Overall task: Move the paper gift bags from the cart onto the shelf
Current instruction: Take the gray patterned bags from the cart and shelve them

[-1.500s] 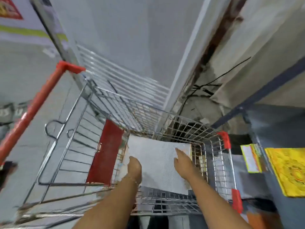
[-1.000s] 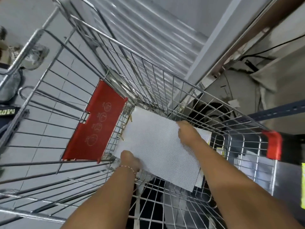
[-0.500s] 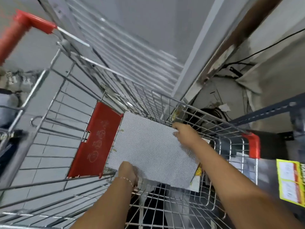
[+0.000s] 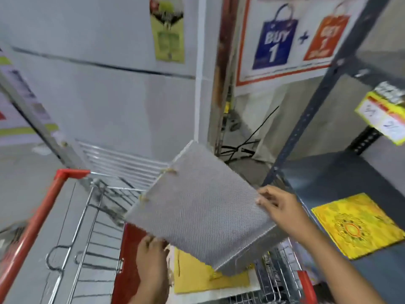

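A flat grey dotted paper gift bag [image 4: 201, 213] with tan cord handles hangs tilted above the wire cart [image 4: 96, 216]. My left hand [image 4: 151, 249] grips its lower left corner. My right hand [image 4: 280, 207] grips its right edge. Underneath, in the cart, lies a yellow gift bag [image 4: 197, 275] on top of a white one. Another yellow patterned gift bag [image 4: 355, 227] lies flat on the dark shelf [image 4: 324, 172] at the right.
The cart has a red handle [image 4: 32, 227] at left and a red seat flap [image 4: 125, 260]. A dark perforated shelf post [image 4: 306, 115] rises beside the bag. A yellow price tag [image 4: 385, 113] hangs from the upper shelf. Black cables [image 4: 245, 145] lie on the floor behind.
Both hands have lifted the grey bag out of the cart and up toward the right, near the shelf. The yellow bag below it has come into view. The camera has tilted up.
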